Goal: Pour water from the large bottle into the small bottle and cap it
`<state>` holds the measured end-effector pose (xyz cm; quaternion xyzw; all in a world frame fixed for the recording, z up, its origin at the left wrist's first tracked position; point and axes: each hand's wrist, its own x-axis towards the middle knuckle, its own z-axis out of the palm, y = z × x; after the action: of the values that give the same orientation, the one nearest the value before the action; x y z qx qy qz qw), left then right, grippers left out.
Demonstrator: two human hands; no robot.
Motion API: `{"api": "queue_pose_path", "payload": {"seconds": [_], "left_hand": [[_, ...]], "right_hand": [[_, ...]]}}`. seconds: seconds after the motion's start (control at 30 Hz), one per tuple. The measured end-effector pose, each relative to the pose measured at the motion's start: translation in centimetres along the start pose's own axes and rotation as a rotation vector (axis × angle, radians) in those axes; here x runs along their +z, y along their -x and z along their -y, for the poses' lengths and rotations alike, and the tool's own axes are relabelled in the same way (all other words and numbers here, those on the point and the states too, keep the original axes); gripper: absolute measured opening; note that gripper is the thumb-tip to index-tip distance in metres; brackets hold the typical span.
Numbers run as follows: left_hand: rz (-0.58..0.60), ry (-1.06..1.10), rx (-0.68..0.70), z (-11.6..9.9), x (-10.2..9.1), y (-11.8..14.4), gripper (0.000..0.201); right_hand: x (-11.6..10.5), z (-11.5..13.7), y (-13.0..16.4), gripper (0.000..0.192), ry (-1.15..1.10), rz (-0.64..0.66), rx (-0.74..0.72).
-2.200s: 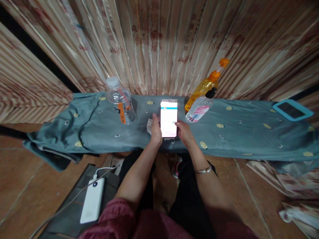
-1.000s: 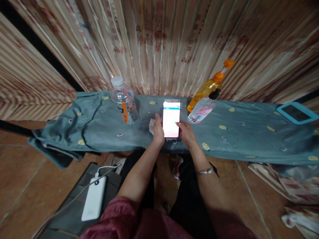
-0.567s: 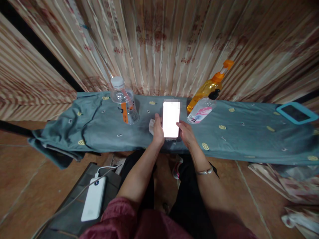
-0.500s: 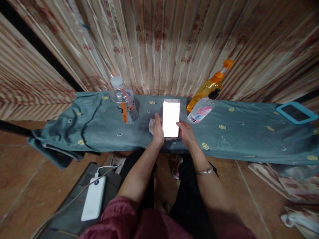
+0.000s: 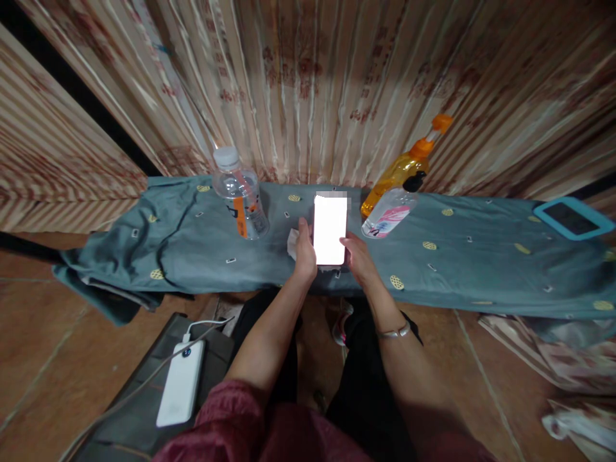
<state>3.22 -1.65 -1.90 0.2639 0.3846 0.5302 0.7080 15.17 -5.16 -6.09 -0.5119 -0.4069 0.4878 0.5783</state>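
A smartphone (image 5: 330, 230) with a bright white screen is held upright over a bench draped in a grey-blue patterned cloth (image 5: 202, 250). My left hand (image 5: 305, 253) grips its left edge. On the phone's right side is my right hand (image 5: 357, 256), its thumb touching the screen's right edge. A silver bracelet (image 5: 393, 330) circles my right wrist. A crumpled white tissue (image 5: 291, 244) lies just left of my left hand.
A clear water bottle (image 5: 239, 194) stands left of the phone. An orange bottle (image 5: 403, 167) and a clear pink-labelled bottle (image 5: 389, 210) lean to its right. A blue-cased tablet (image 5: 572, 217) lies far right. A white power bank (image 5: 179, 391) with cable rests on a dark case below left.
The phone's screen went from showing an app page to plain white. My hands and the phone have hardly moved; the view shifted slightly since the earliest frame.
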Motion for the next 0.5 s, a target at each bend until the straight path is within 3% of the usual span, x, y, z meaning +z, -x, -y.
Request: {"api": "queue_pose_path", "payload": {"seconds": [0.5], "left_hand": [[-0.014, -0.021, 0.003, 0.1, -0.2, -0.1, 0.065]], "right_hand": [[0.4, 1.3, 0.5, 0.04, 0.196, -0.037, -0.059]]}}
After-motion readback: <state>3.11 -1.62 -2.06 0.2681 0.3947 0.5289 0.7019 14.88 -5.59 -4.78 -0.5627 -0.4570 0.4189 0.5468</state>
